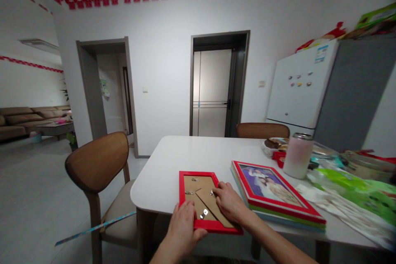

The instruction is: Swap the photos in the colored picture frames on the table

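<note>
A red picture frame (182, 185) lies face down at the table's front edge, its brown backing board (190, 185) and folded stand leg facing up. Small metal clips (204, 213) sit around the board. My left hand (184, 225) grips the lower left corner, fingers over the left side and thumb by the bottom edge. At the right side, my right hand (230, 202) is closed with bent fingertips at a clip, the palm hiding part of that edge. Just to the right lies a stack of frames, topped by a red frame (269, 189) with a photo of people.
On the white table (167, 152), a pink-white tumbler (298, 154), green plastic packaging (355, 194), white cloth-like material (334, 210) and containers crowd the right. A wooden chair (99, 165) stands left, with a patterned strip (95, 227) across it. Another chair (262, 130) stands behind.
</note>
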Demonstrator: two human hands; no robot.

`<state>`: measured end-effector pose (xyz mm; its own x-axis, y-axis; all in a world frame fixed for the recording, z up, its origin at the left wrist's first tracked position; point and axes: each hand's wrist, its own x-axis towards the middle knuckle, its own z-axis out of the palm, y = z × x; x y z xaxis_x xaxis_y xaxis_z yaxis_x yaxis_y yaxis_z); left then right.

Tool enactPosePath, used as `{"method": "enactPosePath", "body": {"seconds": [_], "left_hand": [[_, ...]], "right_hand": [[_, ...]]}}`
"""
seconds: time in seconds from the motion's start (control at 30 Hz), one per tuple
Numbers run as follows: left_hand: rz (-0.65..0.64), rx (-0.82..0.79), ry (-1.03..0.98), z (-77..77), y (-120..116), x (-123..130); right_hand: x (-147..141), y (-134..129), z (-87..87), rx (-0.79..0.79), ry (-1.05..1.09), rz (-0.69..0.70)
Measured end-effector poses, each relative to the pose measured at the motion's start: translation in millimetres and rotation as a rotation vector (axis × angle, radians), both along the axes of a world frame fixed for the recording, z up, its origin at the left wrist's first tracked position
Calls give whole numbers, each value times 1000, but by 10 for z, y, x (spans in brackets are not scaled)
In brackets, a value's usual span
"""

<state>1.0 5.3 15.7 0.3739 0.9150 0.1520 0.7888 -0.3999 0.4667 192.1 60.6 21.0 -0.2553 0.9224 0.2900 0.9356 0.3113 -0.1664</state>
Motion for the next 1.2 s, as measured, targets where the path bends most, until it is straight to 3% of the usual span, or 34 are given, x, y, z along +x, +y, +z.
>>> {"method": "enactPosePath", "body": {"seconds": [0.43, 0.7, 0.93, 1.07, 1.2], "left_hand": [[5, 48, -6, -4, 6, -5], [12, 25, -18, -34, 16, -5], [5, 49, -45, -104, 56, -45], [-1, 53, -74, -140, 62, -49], [13, 50, -102, -140, 56, -55]], "right_hand": [[23, 76, -34, 9, -7, 10], [18, -69, -12, 24, 78, 53], [-317, -485, 42, 4, 152, 350], [-311, -598, 92, -7, 170, 382], [-314, -481, 101, -25, 180, 394]]}}
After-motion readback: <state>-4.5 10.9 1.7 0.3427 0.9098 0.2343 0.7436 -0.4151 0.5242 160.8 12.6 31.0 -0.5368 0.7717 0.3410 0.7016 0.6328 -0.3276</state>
